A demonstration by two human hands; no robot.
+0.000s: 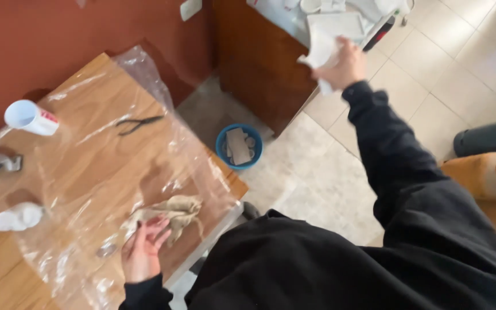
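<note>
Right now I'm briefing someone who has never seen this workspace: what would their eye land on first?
Probably the crumpled beige lump of clay-like material at the near edge of the plastic-covered wooden table, with the left hand touching it. Next, the right hand stretched far out, gripping a white sheet of paper by the dark wooden cabinet. Between them, a round blue bin sits on the floor.
</note>
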